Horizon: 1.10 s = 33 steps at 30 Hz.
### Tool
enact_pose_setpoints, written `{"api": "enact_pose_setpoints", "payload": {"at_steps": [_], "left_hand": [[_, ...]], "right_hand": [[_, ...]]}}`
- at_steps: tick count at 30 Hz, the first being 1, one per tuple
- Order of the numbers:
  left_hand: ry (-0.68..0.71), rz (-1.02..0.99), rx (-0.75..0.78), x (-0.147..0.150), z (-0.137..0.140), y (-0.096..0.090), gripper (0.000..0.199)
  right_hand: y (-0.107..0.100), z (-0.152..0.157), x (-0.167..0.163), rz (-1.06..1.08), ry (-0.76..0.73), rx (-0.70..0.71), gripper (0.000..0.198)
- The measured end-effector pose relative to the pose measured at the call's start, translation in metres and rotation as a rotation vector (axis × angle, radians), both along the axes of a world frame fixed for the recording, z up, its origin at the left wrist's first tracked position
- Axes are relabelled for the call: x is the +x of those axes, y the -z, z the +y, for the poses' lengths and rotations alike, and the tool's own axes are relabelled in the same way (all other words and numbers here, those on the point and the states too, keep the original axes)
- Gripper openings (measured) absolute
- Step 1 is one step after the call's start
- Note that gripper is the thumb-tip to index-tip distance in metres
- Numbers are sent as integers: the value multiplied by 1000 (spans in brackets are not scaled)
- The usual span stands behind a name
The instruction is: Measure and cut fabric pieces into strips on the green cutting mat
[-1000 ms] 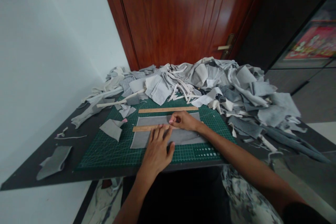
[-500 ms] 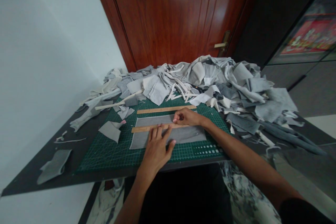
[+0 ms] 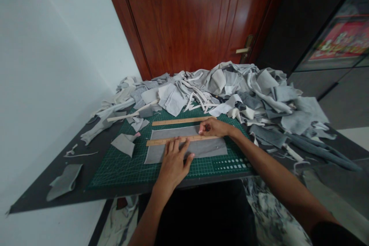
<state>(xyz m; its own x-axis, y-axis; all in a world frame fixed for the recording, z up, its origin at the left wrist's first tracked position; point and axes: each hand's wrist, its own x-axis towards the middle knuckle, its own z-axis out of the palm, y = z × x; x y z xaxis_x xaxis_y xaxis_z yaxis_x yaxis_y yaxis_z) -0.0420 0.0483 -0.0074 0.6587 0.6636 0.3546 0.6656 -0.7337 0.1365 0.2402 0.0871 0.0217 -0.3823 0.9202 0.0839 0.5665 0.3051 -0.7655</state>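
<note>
A grey piece of cloth (image 3: pixel 201 148) lies flat on the green cutting mat (image 3: pixel 121 171), with a wooden ruler (image 3: pixel 157 142) running lengthwise across it. My left hand (image 3: pixel 174 159) rests on the cloth with spread fingers, its fingertips pressing on the ruler. At the ruler's upper edge, towards its right end, my right hand (image 3: pixel 215 127) is closed in a pinch. Whatever it may hold is hidden or too small to name. Just beyond the cloth lies a second wooden ruler (image 3: pixel 178 121), parallel to the first.
A long heap of grey and white fabric scraps (image 3: pixel 230 80) covers the back of the dark table (image 3: pixel 31 196). Loose scraps, such as a pale piece (image 3: pixel 124 145) and a folded grey piece (image 3: pixel 65 182), lie to the left. A wooden door (image 3: pixel 184 19) stands behind.
My right hand has slid a little to the right along the ruler's upper edge, still pinched. My left hand stays pressed on the ruler. The whole view has shifted slightly.
</note>
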Motion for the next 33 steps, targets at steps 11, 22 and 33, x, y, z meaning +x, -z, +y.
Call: {"api": "enact_pose_setpoints", "payload": {"at_steps": [11, 22, 33], "left_hand": [[-12, 3, -12, 0, -1, -1, 54], [-26, 11, -71, 1, -5, -3, 54], [-41, -21, -55, 1, -8, 0, 55]], "right_hand": [[-4, -16, 35, 64, 58, -155, 44], [-6, -37, 74, 26, 151, -235, 52], [-14, -35, 75, -21, 183, -162, 48]]}}
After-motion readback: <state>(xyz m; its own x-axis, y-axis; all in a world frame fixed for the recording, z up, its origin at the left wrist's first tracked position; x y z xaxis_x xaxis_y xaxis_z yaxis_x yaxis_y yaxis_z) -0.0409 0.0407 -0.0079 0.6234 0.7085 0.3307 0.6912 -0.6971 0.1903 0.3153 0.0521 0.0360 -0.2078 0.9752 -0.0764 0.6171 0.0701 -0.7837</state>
